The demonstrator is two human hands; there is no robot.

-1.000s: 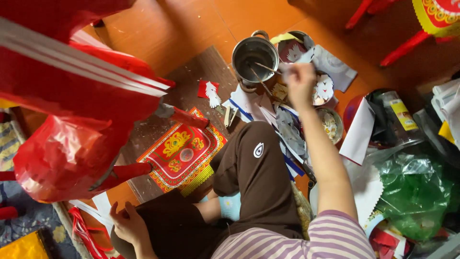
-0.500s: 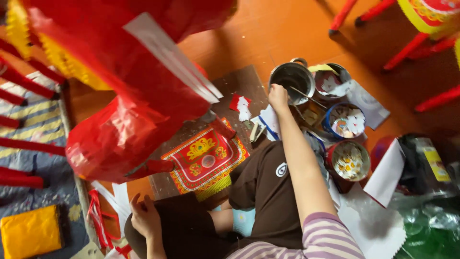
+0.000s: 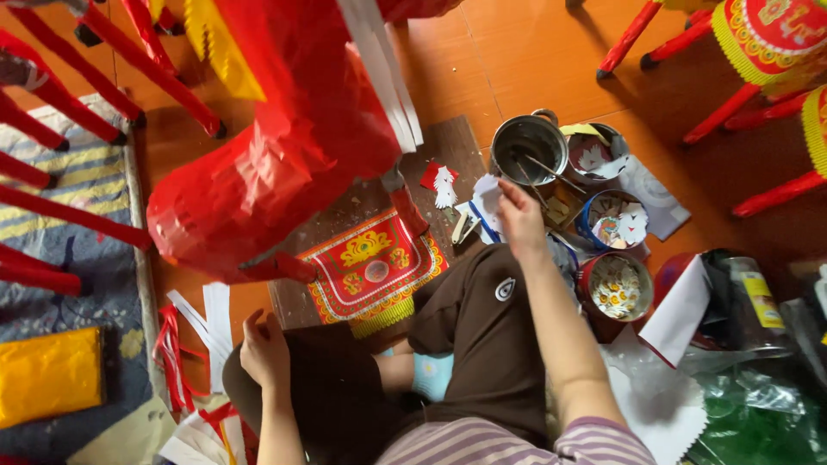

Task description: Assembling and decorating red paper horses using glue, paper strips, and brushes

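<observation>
My right hand hovers near the round steel pot — fingers curled, pinch unclear. Left hand rests loosely curled on my knee, near the red-and-gold printed paper square — probably bracing.

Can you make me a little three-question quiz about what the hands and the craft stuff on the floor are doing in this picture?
1. True or false: the right hand is stretched out toward the metal pot.
2. Where does the left hand rest? A) inside a tin B) on the person's knee, near the white paper strips C) on the yellow sheet
3. Fill in: the big paper figure over the ornate mat is mostly ____.

Key
1. True. It reaches out close to the pot; whether its fingers hold anything cannot be told.
2. B
3. Red
</observation>
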